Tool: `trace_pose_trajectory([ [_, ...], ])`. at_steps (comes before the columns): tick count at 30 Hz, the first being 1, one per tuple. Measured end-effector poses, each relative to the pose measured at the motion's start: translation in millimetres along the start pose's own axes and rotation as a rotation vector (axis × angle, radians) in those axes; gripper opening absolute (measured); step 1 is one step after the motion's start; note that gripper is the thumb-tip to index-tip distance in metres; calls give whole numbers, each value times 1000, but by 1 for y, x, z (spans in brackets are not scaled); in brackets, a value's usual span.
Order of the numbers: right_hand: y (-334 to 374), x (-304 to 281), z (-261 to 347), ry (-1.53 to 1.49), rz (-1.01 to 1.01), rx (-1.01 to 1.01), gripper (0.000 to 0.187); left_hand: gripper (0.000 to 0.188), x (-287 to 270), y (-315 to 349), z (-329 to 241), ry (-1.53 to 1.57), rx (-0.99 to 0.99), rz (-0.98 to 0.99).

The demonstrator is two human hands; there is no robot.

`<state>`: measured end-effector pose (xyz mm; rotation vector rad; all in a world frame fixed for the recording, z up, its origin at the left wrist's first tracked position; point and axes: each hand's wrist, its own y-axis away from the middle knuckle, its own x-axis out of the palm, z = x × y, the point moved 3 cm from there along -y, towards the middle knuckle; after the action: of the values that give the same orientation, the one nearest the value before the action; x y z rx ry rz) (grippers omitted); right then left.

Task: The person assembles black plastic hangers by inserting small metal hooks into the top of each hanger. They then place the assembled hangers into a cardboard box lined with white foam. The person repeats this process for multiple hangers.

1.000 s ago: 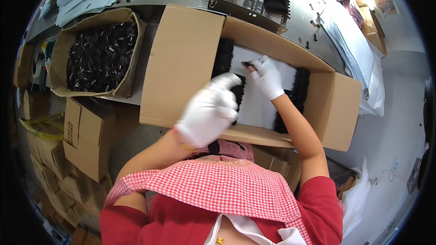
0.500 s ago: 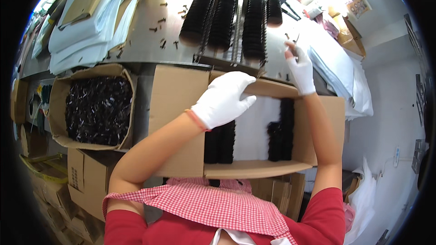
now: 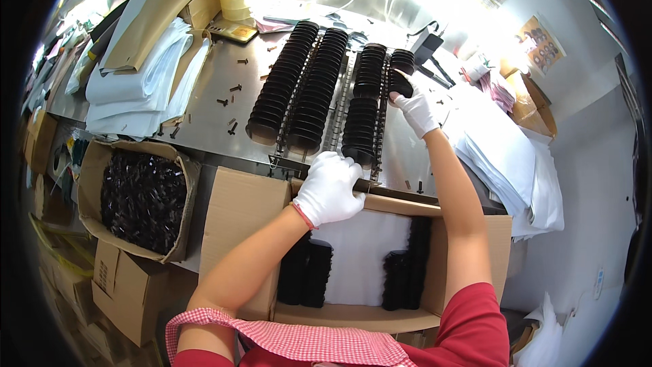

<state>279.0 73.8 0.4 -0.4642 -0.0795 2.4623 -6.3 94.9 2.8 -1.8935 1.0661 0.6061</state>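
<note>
A metal rack (image 3: 333, 112) on the steel table holds rows of thin round black discs (image 3: 319, 88), standing on edge and packed side by side. My left hand (image 3: 329, 187), in a white glove, is closed at the rack's near end, fingers curled over its front bar. The right row has a shorter stack at its far end. There my right hand (image 3: 415, 110), also gloved, pinches a small bunch of black discs (image 3: 400, 83). Below the rack, an open cardboard box (image 3: 353, 316) has black stacks (image 3: 316, 275) at both sides, with white sheeting between them.
A carton of shiny black pieces (image 3: 144, 197) stands at the left. Small dark screws (image 3: 223, 102) lie scattered on the table. White sheets (image 3: 139, 88) are piled at the left and white bags (image 3: 499, 156) at the right. A black adapter (image 3: 428, 46) sits behind the rack.
My right hand has moved inward from the table's right side to the discs. My left hand has come to the rack's front bar from above the box. The view has tilted up.
</note>
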Motion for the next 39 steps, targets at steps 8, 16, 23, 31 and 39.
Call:
trace_pose_trajectory([
  [8, 8, 17, -5, 808, -204, -582, 45, 25, 1, 1, 1, 2, 19, -24],
  [16, 46, 12, 87, 537, -342, -279, 40, 28, 16, -1, -3, 985, -353, -311],
  [23, 125, 68, 146, 432, 350, -711, 28, 33, -16, -6, -36, 1974, -952, -558],
  [31, -68, -30, -2, -159, -246, 5, 82, 18, 20, 10, -11, 277, -435, -45],
  [39, -95, 4, -37, -22, -110, -183, 38, 25, 10, 11, -10, 239, -486, 18],
])
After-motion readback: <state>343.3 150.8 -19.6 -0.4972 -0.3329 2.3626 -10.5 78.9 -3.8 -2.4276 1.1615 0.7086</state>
